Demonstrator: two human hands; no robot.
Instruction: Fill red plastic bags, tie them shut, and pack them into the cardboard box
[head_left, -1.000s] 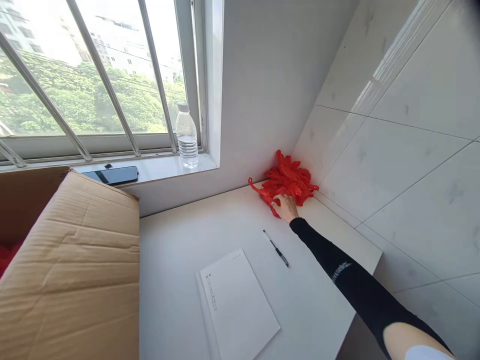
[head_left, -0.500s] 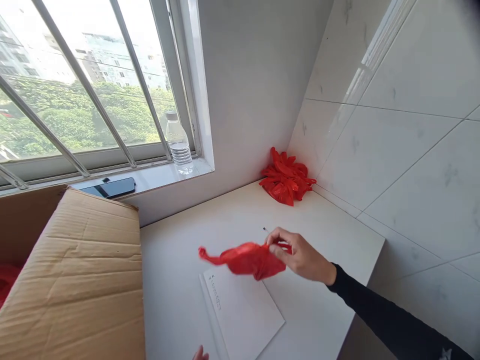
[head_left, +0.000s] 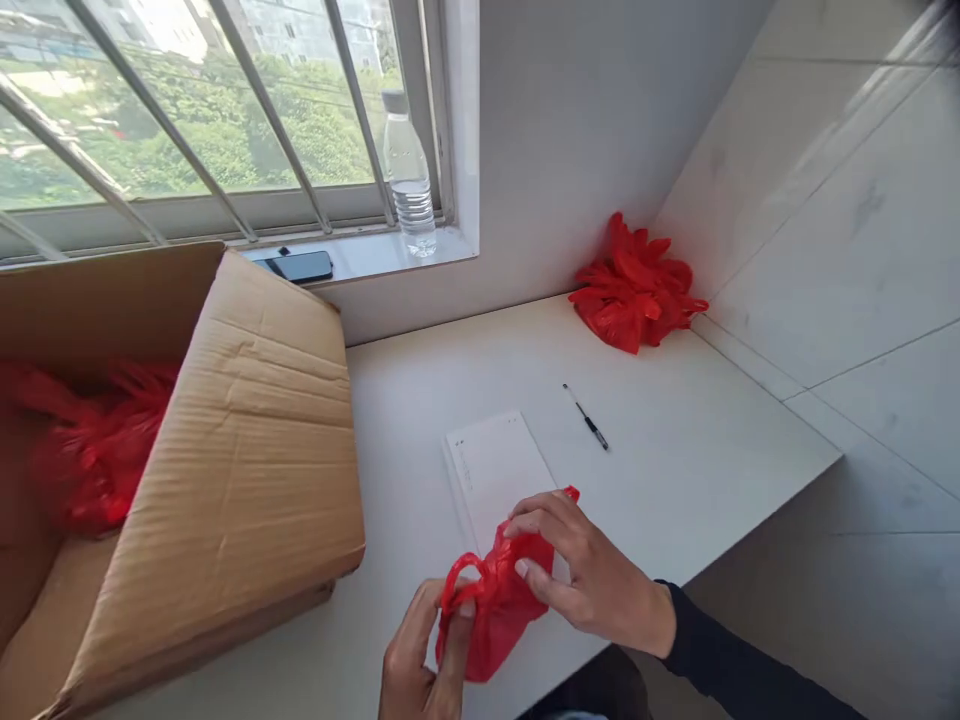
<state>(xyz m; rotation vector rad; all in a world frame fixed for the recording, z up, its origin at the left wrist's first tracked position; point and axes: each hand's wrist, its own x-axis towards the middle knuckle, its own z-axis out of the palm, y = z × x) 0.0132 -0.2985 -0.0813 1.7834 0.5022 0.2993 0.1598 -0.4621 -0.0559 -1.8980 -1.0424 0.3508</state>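
A red plastic bag (head_left: pixel 499 625) with looped handles is between my two hands, over the near edge of the white table. My left hand (head_left: pixel 427 650) pinches it near a handle loop at its left end. My right hand (head_left: pixel 574 560) has its fingers closed on the bag's upper right part. Behind the bag lies a white notebook (head_left: pixel 499 465), its near part covered by the bag and my right hand. A black-and-clear pen (head_left: pixel 587 418) rests to the right of the notebook.
A cardboard box (head_left: pixel 277 470) with red bags (head_left: pixel 105 460) inside stands at the left. A pile of red bags (head_left: pixel 637 290) lies in the table's back corner. The windowsill holds a water bottle (head_left: pixel 411 185) and a phone (head_left: pixel 301 266).
My right hand has brought the red bag nearer to me, and my left hand has come up and taken hold of it. The view has shifted, showing the pen and the box's inside.
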